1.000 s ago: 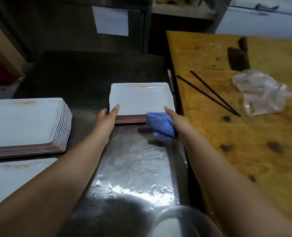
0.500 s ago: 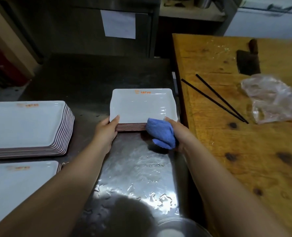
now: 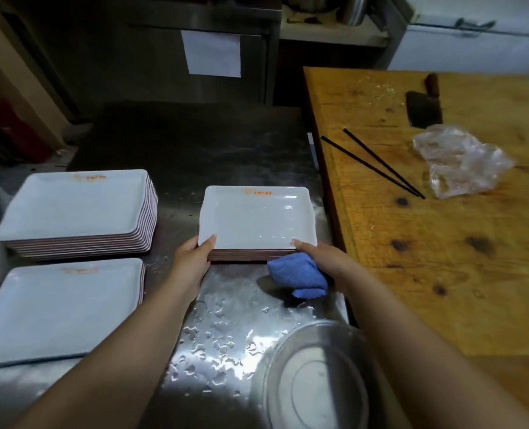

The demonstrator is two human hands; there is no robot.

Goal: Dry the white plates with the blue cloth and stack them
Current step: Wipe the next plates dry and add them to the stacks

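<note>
hands meet at the near edge of a low stack of white rectangular plates [image 3: 257,219] that stands in the middle of the wet steel counter [image 3: 226,329]. the left hand [image 3: 192,261] grips the near left corner of the stack, with the thumb on the top plate and the fingers curled under the edge. the right hand [image 3: 322,258] is at the near right corner, its thumb touches the rim of the top plate, and the same hand holds the bunched blue cloth [image 3: 297,275], which hangs just below the stack and near the counter. on the left side two other stacks of white plates stand close together, a taller one [image 3: 77,212] farther away and a lower one [image 3: 55,308] nearer. a round steel bowl [image 3: 316,379] is at the near edge between the forearms. on the wooden table [image 3: 443,274] at the right lie two black chopsticks [image 3: 378,165], a crumpled clear plastic bag [image 3: 461,161] and a cleaver [image 3: 424,108].
</note>
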